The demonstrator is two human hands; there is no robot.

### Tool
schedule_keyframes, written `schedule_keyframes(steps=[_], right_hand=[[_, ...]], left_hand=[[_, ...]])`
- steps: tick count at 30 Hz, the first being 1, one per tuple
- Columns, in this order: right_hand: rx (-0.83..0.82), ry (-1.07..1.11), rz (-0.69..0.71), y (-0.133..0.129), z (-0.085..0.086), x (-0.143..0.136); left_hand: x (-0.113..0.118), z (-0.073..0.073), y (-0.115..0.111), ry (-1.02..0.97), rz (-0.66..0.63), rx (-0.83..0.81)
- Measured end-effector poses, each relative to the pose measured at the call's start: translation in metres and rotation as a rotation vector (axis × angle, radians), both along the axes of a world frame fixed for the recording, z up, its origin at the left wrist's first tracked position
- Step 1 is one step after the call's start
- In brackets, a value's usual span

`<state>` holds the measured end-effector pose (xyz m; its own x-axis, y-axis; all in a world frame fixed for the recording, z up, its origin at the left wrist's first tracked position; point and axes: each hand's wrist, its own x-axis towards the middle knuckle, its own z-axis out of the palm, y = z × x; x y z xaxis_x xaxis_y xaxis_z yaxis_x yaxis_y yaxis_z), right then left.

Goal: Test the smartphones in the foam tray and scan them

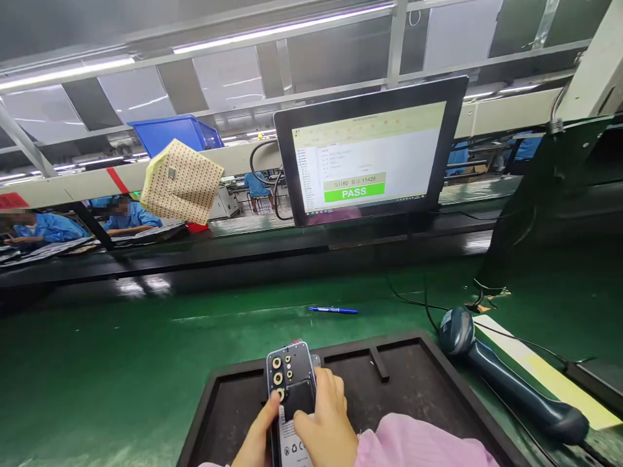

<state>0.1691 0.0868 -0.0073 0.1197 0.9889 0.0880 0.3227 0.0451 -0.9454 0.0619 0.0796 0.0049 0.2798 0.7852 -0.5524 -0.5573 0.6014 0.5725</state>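
Note:
A smartphone without its back cover faces me with its rear side, showing several ringed camera openings, a black inner panel and a white label with printed symbols. My left hand grips its left edge, the thumb lying beside the lowest camera ring. On the other side, my right hand is wrapped round the right edge, with its thumb over the label. The phone is held above a black tray. Behind its upper right edge a rounded grey corner peeks out; I cannot tell what it belongs to.
A blue pen lies on the green bench beyond the tray. To the right rests a corded barcode scanner beside a yellow-white strip. A monitor showing PASS stands behind. People in blue work in the background.

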Motion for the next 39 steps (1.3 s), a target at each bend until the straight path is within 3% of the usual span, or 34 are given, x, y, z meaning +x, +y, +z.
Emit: schedule_keyframes(steps=[4,8,11,14,16,18,21,24,27,31,33,36,39], right_hand=[[0.237,0.017,-0.070,-0.005,-0.008,-0.003],[0.214,0.089,0.053,-0.003,0.014,0.033],[0.333,-0.005,0.127,0.001,0.037,0.081],[0.393,-0.144,0.221,0.003,0.050,0.122],[0.324,-0.194,0.258,0.005,0.048,0.139],[0.196,-0.183,0.259,0.006,0.040,0.148],[0.031,-0.086,0.199,0.008,0.026,0.157],[-0.063,0.011,0.156,0.010,0.016,0.165],[-0.147,0.128,0.156,0.012,0.012,0.169],[-0.143,0.200,0.165,0.009,0.003,0.165],[-0.103,0.156,0.165,0.006,0.000,0.162],[0.080,-0.051,0.181,0.001,0.003,0.164],[0.398,-0.334,0.340,0.003,0.013,0.174]], left_hand=[[0.001,-0.002,-0.008,0.178,0.079,0.055],[0.003,0.018,-0.005,0.283,-0.013,0.218],[0.006,0.054,0.010,0.519,-0.249,0.536],[0.022,0.087,0.027,1.043,-0.588,0.856],[0.042,0.096,0.035,1.384,-0.815,0.957],[0.067,0.094,0.041,1.572,-0.984,1.043],[0.097,0.079,0.044,1.653,-1.107,1.112],[0.098,0.068,0.041,1.642,-1.139,1.062],[0.071,0.057,0.031,1.554,-1.005,0.963],[0.035,0.026,0.009,1.210,-0.390,0.859],[0.031,0.010,0.000,1.026,-0.182,0.871],[0.037,0.002,-0.007,0.973,-0.117,0.849],[0.042,0.006,-0.007,1.019,-0.142,0.817]])
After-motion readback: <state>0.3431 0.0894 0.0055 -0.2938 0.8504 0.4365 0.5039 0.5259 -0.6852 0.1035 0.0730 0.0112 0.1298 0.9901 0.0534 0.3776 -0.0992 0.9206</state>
